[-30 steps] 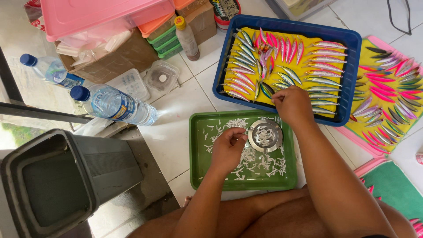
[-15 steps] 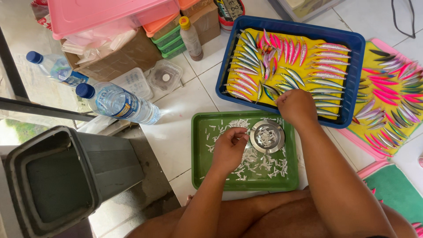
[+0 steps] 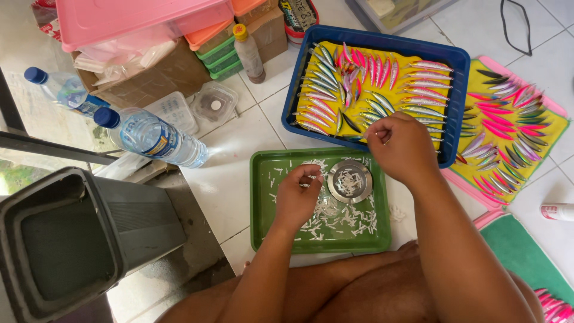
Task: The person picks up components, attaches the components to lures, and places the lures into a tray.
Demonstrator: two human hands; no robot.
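Your left hand (image 3: 297, 199) is pinching small white plastic bits (image 3: 335, 216) in the one green plastic tray (image 3: 261, 197), centre frame. Right hand (image 3: 402, 145) is curled, fingertips together, over the one blue tray (image 3: 455, 90). Two clear water bottles (image 3: 152, 137) sit left.

water bottles (image 3: 152, 137) | grey bin (image 3: 72, 239) | pink lid (image 3: 137, 18) | sauce bottle (image 3: 249, 54)
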